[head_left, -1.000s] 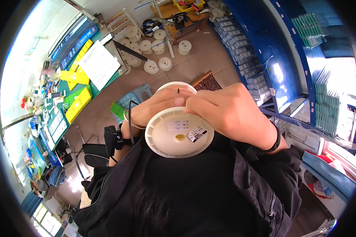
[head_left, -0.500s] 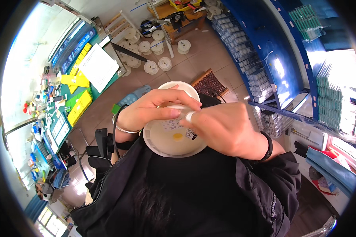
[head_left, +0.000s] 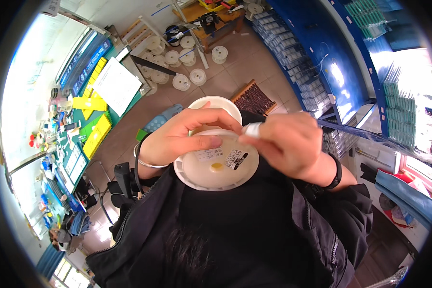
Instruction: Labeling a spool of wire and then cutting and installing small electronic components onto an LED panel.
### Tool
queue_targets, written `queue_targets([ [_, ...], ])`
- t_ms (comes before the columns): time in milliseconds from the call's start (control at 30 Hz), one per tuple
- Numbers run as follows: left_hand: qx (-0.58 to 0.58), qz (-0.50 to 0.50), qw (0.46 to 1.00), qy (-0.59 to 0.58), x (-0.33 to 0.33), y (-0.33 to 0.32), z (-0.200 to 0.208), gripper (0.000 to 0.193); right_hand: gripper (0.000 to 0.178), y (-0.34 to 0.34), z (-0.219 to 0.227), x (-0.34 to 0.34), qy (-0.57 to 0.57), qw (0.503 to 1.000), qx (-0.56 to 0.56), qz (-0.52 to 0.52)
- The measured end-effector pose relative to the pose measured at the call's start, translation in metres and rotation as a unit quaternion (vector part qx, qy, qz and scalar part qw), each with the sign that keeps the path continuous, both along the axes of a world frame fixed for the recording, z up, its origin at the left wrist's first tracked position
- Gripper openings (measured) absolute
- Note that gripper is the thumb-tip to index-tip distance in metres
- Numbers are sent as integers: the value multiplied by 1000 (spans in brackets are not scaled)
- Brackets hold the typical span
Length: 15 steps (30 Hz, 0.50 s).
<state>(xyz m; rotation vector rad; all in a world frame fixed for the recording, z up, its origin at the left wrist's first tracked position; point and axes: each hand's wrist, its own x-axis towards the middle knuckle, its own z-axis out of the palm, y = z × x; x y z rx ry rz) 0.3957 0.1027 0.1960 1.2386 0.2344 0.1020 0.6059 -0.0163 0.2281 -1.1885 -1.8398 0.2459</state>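
In front of my chest is a white plastic spool (head_left: pixel 197 175), tilted so that one flange faces me. Printed paper labels (head_left: pixel 236 160) are stuck on that flange, and a yellowish spot (head_left: pixel 217 167) marks its middle. My left hand (head_left: pixel 189 132) is closed round the spool, thumb on the near flange and fingers toward the far one. Just off the upper right rim, my right hand (head_left: pixel 288 144) pinches a small white piece (head_left: pixel 252 129), perhaps tape or a label; most of it is hidden by the fingers.
Several white spools (head_left: pixel 197 77) stand on the tiled floor ahead, near a slatted wooden crate (head_left: pixel 254 97). To the left is a green-topped workbench (head_left: pixel 129 103) with paper sheets and yellow holders. Blue shelving (head_left: pixel 338 72) with stacked clear packs rises on the right.
My right hand has moved right and slightly up, off the flange, with the white piece in its fingers. More of the printed label shows now. The left hand keeps its hold.
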Motion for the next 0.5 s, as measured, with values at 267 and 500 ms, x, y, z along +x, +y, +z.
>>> queue_targets([
  [267,0,2,999,47,3,-1,19,28,20,9,4,13,27,997,-56,53],
  [500,102,-2,993,57,2,-4,26,33,16,28,-1,-17,-27,991,-6,130],
])
